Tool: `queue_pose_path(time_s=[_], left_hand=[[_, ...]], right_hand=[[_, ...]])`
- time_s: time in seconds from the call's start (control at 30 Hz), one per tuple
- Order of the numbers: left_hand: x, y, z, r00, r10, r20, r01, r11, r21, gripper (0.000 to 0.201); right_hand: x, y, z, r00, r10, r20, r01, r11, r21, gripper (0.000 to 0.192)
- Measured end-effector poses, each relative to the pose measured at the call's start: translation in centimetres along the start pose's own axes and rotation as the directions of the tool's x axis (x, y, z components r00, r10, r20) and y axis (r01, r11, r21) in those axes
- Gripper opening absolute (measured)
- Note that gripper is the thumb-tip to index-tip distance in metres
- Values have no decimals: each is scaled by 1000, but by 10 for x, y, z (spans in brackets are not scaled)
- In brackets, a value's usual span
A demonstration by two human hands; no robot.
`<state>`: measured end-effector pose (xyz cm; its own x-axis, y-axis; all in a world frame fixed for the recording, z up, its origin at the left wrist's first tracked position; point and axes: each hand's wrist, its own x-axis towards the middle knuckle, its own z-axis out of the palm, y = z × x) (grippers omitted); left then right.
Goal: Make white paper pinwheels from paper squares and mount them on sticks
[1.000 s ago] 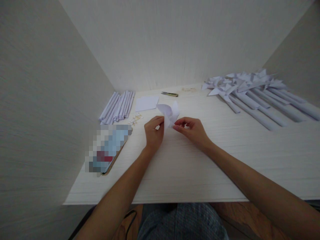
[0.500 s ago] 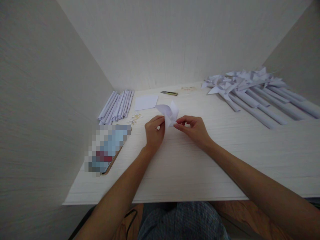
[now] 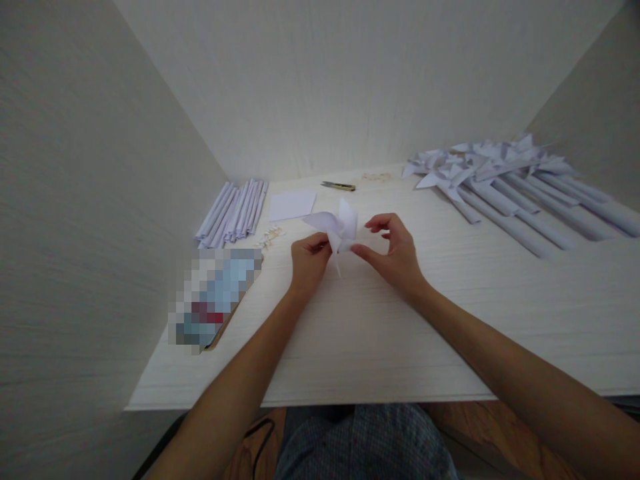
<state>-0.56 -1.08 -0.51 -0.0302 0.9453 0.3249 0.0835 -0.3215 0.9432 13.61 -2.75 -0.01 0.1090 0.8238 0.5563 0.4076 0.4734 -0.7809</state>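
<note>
A white folded paper pinwheel head (image 3: 336, 227) is held upright just above the white table (image 3: 380, 333), a little behind its middle. My left hand (image 3: 309, 260) pinches its lower left side. My right hand (image 3: 393, 253) touches the paper's right side with thumb and forefinger, the other fingers raised and spread. A thin point of paper hangs below the hands.
A bundle of rolled paper sticks (image 3: 234, 210) lies at the back left, with a square white sheet (image 3: 293, 205) and small pale pins (image 3: 271, 235) beside it. Small scissors (image 3: 339, 186) lie at the back. Several finished pinwheels (image 3: 505, 183) are piled at the right. A blurred flat object (image 3: 213, 297) lies left.
The paper has been turned and its flaps now stand wider. My right hand's fingers have lifted and spread apart; my left hand has closed tighter on the paper.
</note>
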Motion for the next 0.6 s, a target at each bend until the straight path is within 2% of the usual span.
queue_pose_path(time_s=[0.13,0.4,0.6], left_hand=[[0,-1,2,1000,-31,-1,31,998,-63,13],[-3,2,3,996,-59,63,63,997,-51,12],[-4,3,3,995,-80,63,84,995,-60,12]], right_hand=[[-3,1,3,998,-50,33,51,998,-41,43],[-2,2,6,998,-53,25,54,997,-48,42],[-1,2,5,991,-129,35,131,989,-63,46]])
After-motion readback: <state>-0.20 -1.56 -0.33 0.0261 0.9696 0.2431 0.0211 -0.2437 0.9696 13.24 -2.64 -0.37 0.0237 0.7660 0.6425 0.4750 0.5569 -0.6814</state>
